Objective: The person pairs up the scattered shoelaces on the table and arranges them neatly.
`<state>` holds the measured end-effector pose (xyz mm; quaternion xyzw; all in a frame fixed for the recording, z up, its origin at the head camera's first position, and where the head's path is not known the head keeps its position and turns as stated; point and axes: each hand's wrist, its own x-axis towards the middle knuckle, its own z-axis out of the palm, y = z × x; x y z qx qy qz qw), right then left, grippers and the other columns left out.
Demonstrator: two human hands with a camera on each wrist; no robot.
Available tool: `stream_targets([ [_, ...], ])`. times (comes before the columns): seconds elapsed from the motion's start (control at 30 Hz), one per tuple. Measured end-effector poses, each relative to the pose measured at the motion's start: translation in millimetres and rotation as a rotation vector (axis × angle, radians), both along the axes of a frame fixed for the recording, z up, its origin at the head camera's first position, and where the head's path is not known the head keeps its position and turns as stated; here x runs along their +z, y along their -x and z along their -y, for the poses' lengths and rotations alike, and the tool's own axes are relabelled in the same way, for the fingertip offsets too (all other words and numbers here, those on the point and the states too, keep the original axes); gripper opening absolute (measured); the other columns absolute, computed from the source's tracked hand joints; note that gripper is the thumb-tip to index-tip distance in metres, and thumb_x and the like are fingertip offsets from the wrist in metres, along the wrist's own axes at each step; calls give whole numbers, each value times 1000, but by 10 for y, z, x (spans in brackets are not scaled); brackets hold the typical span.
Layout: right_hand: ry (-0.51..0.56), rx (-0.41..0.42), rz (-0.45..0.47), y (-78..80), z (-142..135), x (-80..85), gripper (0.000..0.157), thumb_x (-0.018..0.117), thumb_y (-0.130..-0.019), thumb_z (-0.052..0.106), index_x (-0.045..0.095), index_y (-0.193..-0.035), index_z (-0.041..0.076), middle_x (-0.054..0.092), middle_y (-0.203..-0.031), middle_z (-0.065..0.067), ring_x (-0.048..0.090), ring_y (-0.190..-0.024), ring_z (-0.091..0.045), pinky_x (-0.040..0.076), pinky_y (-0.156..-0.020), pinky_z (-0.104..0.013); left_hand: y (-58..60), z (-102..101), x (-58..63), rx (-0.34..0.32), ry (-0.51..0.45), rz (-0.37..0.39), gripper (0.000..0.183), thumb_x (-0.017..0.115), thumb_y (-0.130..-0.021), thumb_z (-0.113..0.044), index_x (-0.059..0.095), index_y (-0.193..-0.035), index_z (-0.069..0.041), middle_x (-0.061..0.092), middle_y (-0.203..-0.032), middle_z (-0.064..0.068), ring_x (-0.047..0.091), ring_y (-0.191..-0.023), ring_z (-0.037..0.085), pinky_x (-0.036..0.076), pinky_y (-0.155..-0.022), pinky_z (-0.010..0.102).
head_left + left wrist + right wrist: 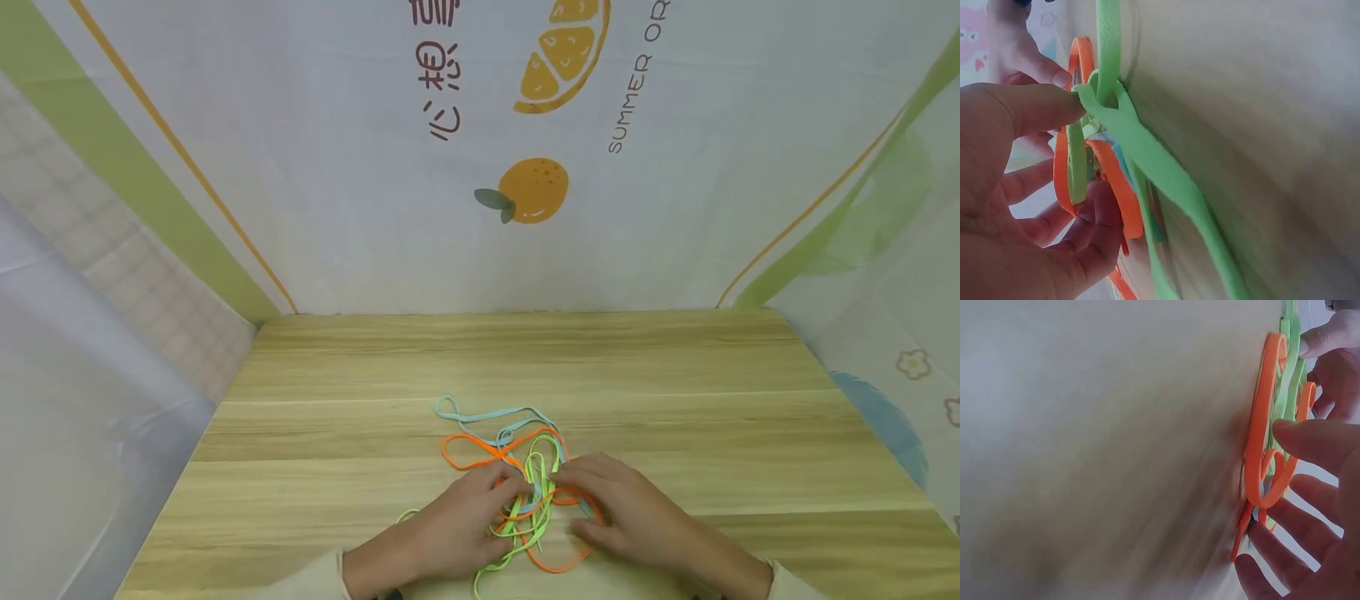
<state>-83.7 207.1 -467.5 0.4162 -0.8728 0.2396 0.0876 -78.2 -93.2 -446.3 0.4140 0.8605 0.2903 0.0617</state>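
A loose tangle of flat shoelaces lies on the table: a lime green lace, an orange lace and a pale blue lace. At the tangle's left side is my left hand. Its thumb touches the green lace, while its bent fingers reach beside the orange loops, well apart from the thumb. Opposite it, my right hand spreads its fingers along the tangle's right edge. The right thumb tip overlaps the green and orange laces in the right wrist view.
The wooden table extends around the laces on all sides. A white curtain printed with oranges and writing hangs behind its far edge, and more cloth hangs at both sides.
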Motion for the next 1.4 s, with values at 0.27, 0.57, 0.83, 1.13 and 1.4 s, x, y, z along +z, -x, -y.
stream_targets([
  [0.27,50,4,-3,-111,-168,24,63,94,-77,4,73,-135,18,73,-130,11,69,-115,-14,60,-91,-40,-53,-100,3,-104,-46,-101,57,84,-84,5,64,-136,-8,60,-130,-1,58,-108,7,47,-94,17],
  [0.57,77,-10,-9,-125,-290,37,57,97,-75,2,76,-125,18,74,-120,11,67,-101,-9,50,-92,-18,-60,-186,55,-82,0,-91,52,86,-91,-4,65,-138,-11,60,-135,-2,58,-114,10,47,-96,19],
  [0.83,105,-12,7,-67,-294,104,48,94,-80,2,78,-121,21,75,-125,9,73,-112,-15,51,-100,-18,-18,-108,123,32,34,-9,44,82,-96,-18,68,-137,-18,59,-135,-9,55,-98,3,48,-76,21],
  [1.13,137,-103,3,226,-247,316,39,89,-84,-4,80,-117,15,78,-112,7,72,-92,-11,61,-76,-32,304,114,200,168,56,-41,31,82,-98,-18,75,-127,-10,71,-123,0,65,-109,18,57,-95,40],
  [1.4,133,-96,106,452,-135,271,25,87,-88,-3,81,-110,8,77,-97,3,68,-82,-8,59,-70,-29,420,233,66,183,41,-62,22,93,-85,-9,81,-103,-10,67,-99,-3,51,-92,14,49,-78,28],
])
